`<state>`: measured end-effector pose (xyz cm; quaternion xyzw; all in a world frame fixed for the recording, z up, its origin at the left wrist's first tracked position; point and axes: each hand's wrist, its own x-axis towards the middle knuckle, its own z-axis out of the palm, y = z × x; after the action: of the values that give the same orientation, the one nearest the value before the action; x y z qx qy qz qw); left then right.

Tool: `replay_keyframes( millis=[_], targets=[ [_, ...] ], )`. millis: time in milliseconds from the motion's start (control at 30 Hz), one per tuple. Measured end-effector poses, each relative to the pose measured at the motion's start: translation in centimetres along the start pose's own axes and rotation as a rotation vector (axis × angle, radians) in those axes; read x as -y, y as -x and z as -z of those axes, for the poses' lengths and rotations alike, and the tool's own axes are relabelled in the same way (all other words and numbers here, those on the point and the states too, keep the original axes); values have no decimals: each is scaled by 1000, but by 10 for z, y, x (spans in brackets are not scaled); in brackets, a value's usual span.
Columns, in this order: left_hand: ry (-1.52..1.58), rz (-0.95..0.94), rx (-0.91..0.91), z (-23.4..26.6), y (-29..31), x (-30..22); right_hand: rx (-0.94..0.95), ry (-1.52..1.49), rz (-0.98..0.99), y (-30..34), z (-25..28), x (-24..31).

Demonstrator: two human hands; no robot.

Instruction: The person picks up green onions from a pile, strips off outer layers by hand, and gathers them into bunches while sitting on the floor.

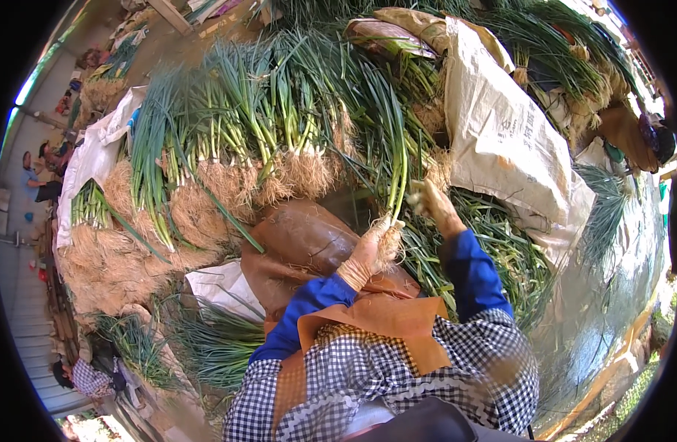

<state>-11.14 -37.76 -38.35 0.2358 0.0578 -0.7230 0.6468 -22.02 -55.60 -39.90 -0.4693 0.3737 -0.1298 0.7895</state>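
Note:
My left hand point(368, 249) is closed around the root end of a few spring onions point(399, 173). Their pale stalks rise from my fist and the long green leaves lean away to the upper left, while the stringy roots hang below my fingers. Just right of these stalks is my right hand point(438, 208), its fingers curled; whatever they pinch is too small to make out. Beneath my hands a brown apron point(301, 236) covers my lap. A long row of spring onion bundles point(235, 132), with tan roots toward me, lies ahead and to the left.
A large whitish woven sack point(500, 140) slopes down at the right. Loose green leaves point(493, 236) are heaped beside my right forearm. More spring onions point(220, 342) lie by my left side, and further bundles point(574, 66) at the far right. Other people point(47, 173) sit at the far left.

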Motion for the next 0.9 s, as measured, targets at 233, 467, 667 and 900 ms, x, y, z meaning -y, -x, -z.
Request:
replay_keyframes(
  millis=[233,467,667,900],
  targets=[
    [-574,-305,-332,21,-5,25,-527,988,472,-60,-76,-25],
    [-300,-379,-366,37,-22,26,-563,1385,817,-9,-34,-44],
    [-122,-427,-328,54,-22,14,-256,964,354,129,6,-19],
    [-217,-431,-339,29,-20,18,-393,1415,220,88,40,-10]
  ],
)
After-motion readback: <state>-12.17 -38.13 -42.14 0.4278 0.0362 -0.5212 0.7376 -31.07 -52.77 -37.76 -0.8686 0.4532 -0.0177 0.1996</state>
